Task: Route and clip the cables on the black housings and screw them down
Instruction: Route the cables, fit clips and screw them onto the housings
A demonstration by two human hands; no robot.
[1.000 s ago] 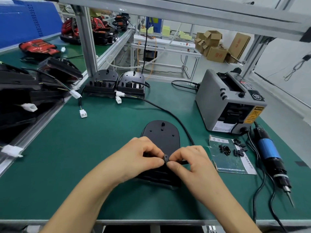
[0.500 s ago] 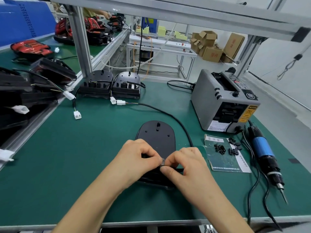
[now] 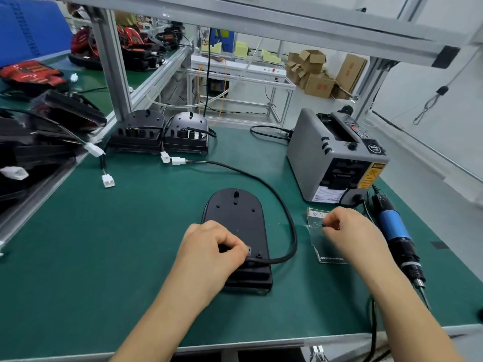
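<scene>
A black housing lies flat on the green mat in front of me. Its black cable loops off the right side and runs back to a white connector. My left hand pinches a small clip over the cable on the housing's near end, beside a screw boss. Over a clear card to the right, my right hand pinches a small black part between its fingertips.
An electric screwdriver with a blue body lies at the right edge. A grey tape dispenser stands behind the card. Two more housings sit at the back by the frame post; further housings are stacked at the left.
My right hand left the housing and moved right to the card, where it took a small black part. The left hand stays pinching at the cable. The view shifted slightly.
</scene>
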